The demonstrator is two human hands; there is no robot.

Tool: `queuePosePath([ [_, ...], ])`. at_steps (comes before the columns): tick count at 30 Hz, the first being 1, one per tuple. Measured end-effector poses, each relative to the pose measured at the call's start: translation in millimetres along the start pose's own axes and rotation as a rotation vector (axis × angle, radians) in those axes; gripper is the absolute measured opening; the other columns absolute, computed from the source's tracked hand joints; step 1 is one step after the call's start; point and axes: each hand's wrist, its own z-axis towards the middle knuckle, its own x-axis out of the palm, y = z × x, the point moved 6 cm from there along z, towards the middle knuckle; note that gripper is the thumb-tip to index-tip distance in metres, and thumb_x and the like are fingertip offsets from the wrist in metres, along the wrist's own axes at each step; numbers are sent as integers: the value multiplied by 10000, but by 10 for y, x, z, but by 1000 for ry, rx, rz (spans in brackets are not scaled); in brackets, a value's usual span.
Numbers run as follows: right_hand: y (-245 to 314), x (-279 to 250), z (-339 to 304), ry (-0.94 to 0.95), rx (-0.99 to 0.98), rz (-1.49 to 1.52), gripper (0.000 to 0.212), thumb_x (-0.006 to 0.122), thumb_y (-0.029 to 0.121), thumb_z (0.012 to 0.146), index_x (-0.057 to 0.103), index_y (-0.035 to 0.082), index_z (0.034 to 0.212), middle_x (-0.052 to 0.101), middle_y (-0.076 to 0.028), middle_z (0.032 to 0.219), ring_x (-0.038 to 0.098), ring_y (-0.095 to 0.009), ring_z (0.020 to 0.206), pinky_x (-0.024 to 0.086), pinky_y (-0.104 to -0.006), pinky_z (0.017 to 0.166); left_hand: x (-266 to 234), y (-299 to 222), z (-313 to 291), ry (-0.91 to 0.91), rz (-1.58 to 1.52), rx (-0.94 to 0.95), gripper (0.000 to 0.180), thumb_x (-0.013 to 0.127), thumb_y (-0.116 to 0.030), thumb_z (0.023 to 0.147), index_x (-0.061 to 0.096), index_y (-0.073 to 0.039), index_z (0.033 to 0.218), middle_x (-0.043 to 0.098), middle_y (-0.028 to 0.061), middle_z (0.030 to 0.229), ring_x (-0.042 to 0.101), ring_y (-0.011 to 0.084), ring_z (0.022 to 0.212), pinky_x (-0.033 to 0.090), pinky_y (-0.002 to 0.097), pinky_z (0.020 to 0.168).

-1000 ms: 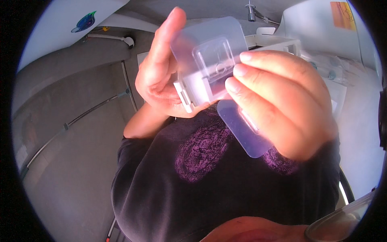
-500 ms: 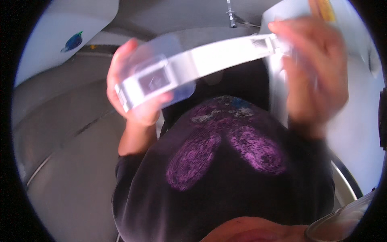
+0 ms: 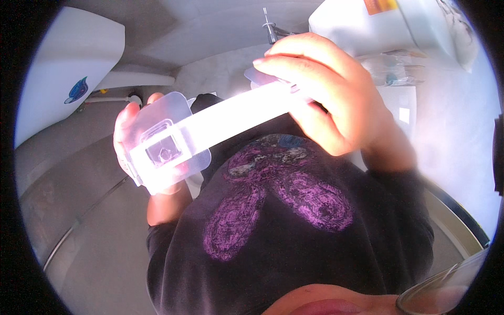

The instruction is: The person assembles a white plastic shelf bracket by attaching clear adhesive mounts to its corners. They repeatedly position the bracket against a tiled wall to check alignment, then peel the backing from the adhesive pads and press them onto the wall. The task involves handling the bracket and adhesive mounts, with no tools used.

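A white plastic strap lock point(image 3: 231, 121) stretches slantwise between my hands, with its right end higher. At its left end sits a clear flat pad with rounded corners point(image 3: 198, 159), framing a small rectangular window. My left hand point(image 3: 126, 142) grips that end from behind and below, its fingers partly seen through the clear pad. Around the other end my right hand point(image 3: 331, 94) is closed, thumb below and fingers above. A second clear pad point(image 3: 258, 77) pokes out beside its fingertips. The rest of that end is hidden by the hand.
A white casing with a blue leaf-shaped sticker point(image 3: 47, 79) stands at the left, a white pipe point(image 3: 137, 80) beside it. Ahead, a metal fitting point(image 3: 270, 32) rises. At the far right are a white container point(image 3: 362, 26) and crumpled clear plastic wrapping point(image 3: 391, 68).
The strap and both hands have shifted left and lower in view. My right hand has come further left, nearer the strap's middle. The view itself has shifted, showing more at the right.
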Motion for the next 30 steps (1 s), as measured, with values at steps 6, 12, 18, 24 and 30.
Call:
queuePosePath([
  [6,-29,60,6,-1,-10,-56,643,758,339,651,541,11,1160,511,-151,1125,553,-267,975,484,-309,769,11,-7,24,59,44,-7,569,617,-229,821,362,-79,1307,541,152,1168,543,304,1079,480,398,904],
  [12,-56,79,7,-55,21,-103,619,767,252,642,539,20,1169,506,-143,1125,539,-273,982,470,-317,789,5,61,69,127,-208,-87,568,608,-243,828,357,-101,1317,524,138,1199,513,309,1118,457,409,933],
  [18,-41,86,21,-146,44,-153,605,736,45,610,535,26,1180,496,-140,1130,514,-283,997,460,-315,796,-16,92,80,121,-97,-56,569,601,-260,834,355,-107,1323,528,132,1174,494,323,1117,473,408,890],
  [24,-20,96,47,-204,14,-173,539,711,-1,626,567,19,1145,512,-145,1128,514,-277,1005,459,-319,804,-196,139,18,-51,52,-21,564,566,-285,853,341,-88,1331,519,153,1175,530,333,1064,467,419,886],
  [30,-65,35,16,-344,-257,-254,309,699,-13,631,662,-2,937,628,-135,963,603,-269,884,499,-319,766,-190,173,104,-135,8,-31,631,562,-332,846,317,-6,1327,519,173,1187,547,300,1070,463,406,900],
])
